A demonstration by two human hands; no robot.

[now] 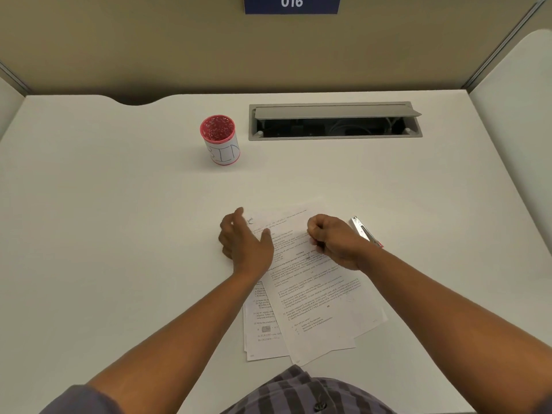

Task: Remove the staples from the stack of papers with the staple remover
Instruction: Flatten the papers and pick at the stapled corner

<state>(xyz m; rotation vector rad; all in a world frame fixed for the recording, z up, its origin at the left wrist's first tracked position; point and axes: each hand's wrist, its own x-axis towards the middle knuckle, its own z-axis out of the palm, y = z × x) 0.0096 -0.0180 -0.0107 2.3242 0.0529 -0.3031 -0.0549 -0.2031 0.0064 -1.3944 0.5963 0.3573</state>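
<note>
A stack of printed papers [322, 297] lies fanned out on the white desk [119, 204] in front of me. A small bent staple [250, 220] shows at its top left corner. My left hand [243, 242] rests at that corner with relaxed fingers pointing away from me and the thumb spread over the sheet. My right hand [333, 240] sits on the upper part of the top sheet with its fingers curled into a fist; nothing shows inside it. The metal staple remover [365, 231] lies on the desk just right of my right hand, untouched.
A red mesh cup [221, 140] with a white label reading BIN stands behind the papers, to the left. A grey cable hatch [334, 121] is open at the back right. Partition walls enclose the desk on three sides.
</note>
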